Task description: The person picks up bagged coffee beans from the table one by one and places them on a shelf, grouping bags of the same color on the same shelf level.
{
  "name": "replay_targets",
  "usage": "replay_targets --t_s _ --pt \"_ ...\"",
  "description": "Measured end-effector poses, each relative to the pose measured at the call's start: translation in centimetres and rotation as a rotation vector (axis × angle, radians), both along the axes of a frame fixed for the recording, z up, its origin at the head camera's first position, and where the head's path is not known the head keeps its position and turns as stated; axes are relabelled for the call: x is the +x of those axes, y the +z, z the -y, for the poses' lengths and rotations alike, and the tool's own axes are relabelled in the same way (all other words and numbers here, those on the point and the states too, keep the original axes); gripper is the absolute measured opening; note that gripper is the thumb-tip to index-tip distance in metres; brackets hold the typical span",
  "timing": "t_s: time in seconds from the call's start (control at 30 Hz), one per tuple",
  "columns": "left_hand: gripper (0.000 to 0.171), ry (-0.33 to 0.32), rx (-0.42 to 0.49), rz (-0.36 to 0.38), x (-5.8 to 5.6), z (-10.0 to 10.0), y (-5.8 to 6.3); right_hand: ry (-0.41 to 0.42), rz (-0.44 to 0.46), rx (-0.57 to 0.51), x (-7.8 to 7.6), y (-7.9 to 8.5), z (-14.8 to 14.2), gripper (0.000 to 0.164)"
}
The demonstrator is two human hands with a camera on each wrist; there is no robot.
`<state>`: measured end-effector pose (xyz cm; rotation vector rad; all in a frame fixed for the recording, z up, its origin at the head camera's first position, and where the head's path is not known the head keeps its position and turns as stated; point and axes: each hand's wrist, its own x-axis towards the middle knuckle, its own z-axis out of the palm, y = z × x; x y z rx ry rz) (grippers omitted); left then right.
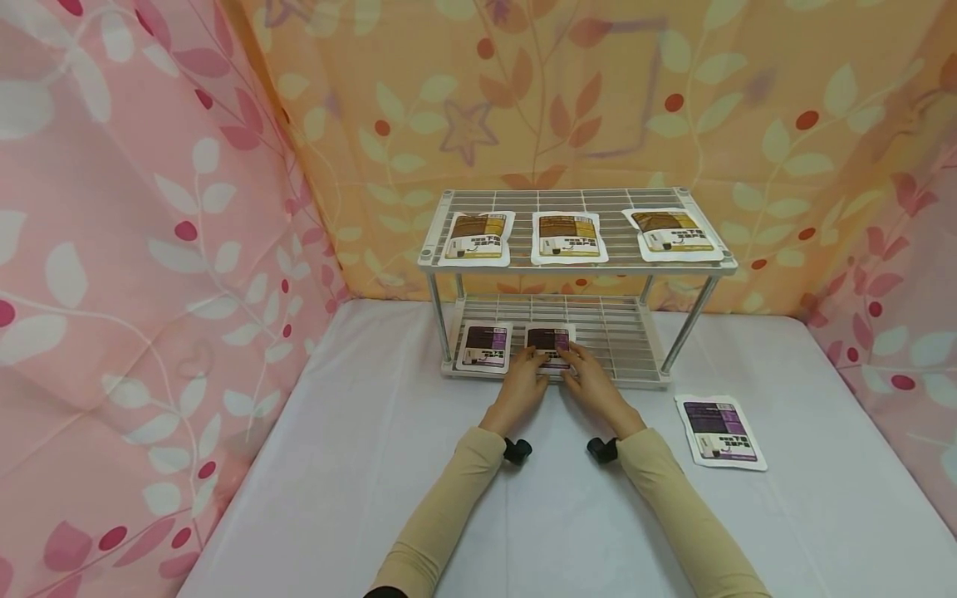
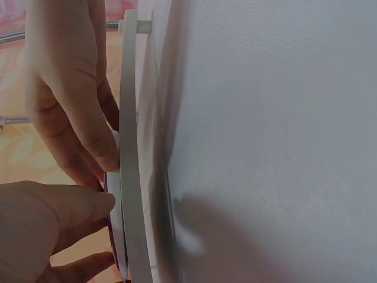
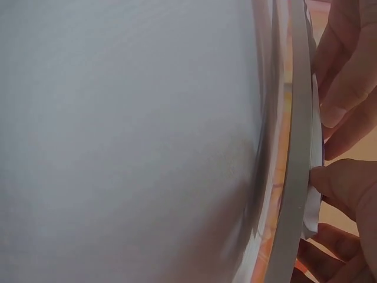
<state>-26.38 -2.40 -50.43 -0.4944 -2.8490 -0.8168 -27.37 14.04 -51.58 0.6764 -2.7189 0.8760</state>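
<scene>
A white pouch with a dark purple label (image 1: 552,337) lies flat on the rack's lower shelf, between my two hands. My left hand (image 1: 521,387) holds its left side, and my right hand (image 1: 596,389) holds the right side. Both thumbs are at the pouch's front edge, as the left wrist view shows beside the white shelf rim (image 2: 131,147). Fingers cover part of the label's lower corners. To the left on that shelf lies another purple-labelled pouch (image 1: 484,347), apart from the hands. A third purple pouch (image 1: 721,432) lies on the table at right.
The two-tier white wire rack (image 1: 577,270) stands near the back of the white-covered table (image 1: 359,465). Its upper shelf carries three brown-and-yellow pouches, at left (image 1: 477,239), middle (image 1: 570,237) and right (image 1: 674,236). Metal posts (image 1: 689,325) join the tiers. Patterned cloth hangs around.
</scene>
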Motion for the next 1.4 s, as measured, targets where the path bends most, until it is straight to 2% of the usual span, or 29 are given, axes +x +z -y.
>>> replay_targets --t_s 0.13,0.37,0.53,0.83,1.13,1.4 --pt "0.038 0.005 0.014 0.001 0.2 -0.1 -0.1 -0.012 -0.018 0.002 0.4 -0.2 -0.1 0.046" --pt "0.037 0.025 0.07 -0.02 0.8 -0.3 0.0 -0.022 0.005 -0.029 1.4 0.0 -0.4 0.057" --pt "0.039 0.008 0.105 -0.056 1.1 -0.7 0.0 -0.029 0.011 -0.04 1.9 0.2 -0.8 0.06" --pt "0.037 -0.062 0.056 -0.175 1.9 -1.9 -0.2 -0.042 -0.071 -0.052 3.0 0.3 -2.1 0.056" --pt "0.038 -0.116 0.019 -0.196 3.2 -3.4 -0.5 -0.043 -0.145 -0.068 3.9 0.3 -2.9 0.05" --pt "0.04 -0.149 -0.007 -0.22 4.2 -4.5 -0.5 -0.053 -0.148 -0.073 5.0 0.3 -3.7 0.049"
